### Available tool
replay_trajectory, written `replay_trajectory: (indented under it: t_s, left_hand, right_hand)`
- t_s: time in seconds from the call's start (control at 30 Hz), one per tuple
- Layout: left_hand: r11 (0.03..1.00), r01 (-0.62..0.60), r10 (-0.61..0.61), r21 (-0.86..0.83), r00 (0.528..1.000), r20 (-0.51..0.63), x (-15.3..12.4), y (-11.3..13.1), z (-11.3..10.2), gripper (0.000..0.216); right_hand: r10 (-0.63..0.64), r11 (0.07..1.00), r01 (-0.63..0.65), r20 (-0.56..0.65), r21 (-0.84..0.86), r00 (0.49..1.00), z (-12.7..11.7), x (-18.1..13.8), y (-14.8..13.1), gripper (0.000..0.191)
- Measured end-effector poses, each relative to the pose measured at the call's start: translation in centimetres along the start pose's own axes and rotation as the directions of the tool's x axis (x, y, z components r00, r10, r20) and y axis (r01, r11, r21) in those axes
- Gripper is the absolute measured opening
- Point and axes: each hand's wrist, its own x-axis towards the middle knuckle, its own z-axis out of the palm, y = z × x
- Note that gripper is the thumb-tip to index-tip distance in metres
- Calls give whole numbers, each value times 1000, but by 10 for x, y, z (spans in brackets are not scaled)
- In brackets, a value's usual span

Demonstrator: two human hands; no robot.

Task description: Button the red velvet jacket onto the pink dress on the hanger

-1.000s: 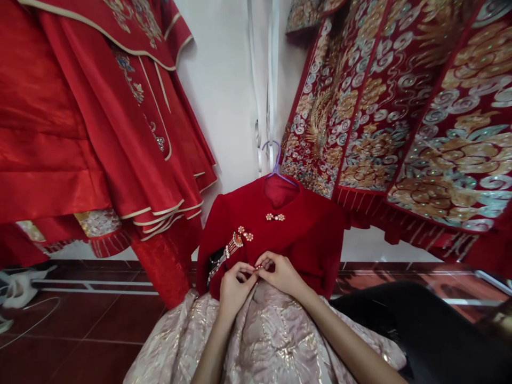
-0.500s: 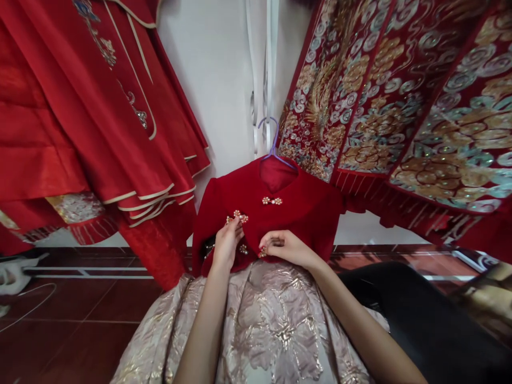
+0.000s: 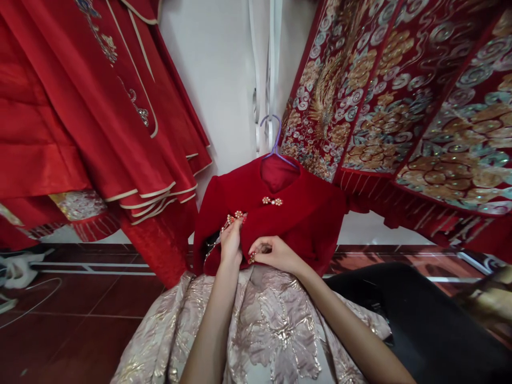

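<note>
A dark red velvet jacket (image 3: 304,218) hangs on a purple hanger (image 3: 276,144) over a pale pink and gold brocade skirt (image 3: 276,330). My left hand (image 3: 231,242) pinches the jacket's front flap beside a pearl clasp (image 3: 237,216), from which a beaded tassel hangs. Just to the right, my right hand (image 3: 276,253) grips the flap's lower edge, where a small pearl button (image 3: 252,260) shows at my fingertips. A second pearl clasp (image 3: 272,201) sits fastened below the collar.
Red satin gowns (image 3: 80,122) hang at the left. At the right hang dark red robes (image 3: 400,96) with gold and silver embroidery. Behind is a white wall (image 3: 224,80). The floor (image 3: 80,314) is dark red tile, with white wire (image 3: 24,298) at far left. Black cloth (image 3: 424,320) lies lower right.
Both hands were together at the lower button. My left hand has since risen to the clasp with the tassel, and my right hand stays at the flap's lower edge. The view tilted upward.
</note>
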Motion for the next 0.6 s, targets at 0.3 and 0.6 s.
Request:
replay_trajectory:
  t_s: [0.3,0.6]
  left_hand:
    - [966,134,-111,-220,987,116,-6,4,3,30]
    - [970,20,-52,-241,991,-125,-15,4,5,13]
  right_hand:
    - [-35,999,35,-76,-9,996,-1,-2,0,13]
    - [-103,991,88,-156,-102,982,9,-1,6,13]
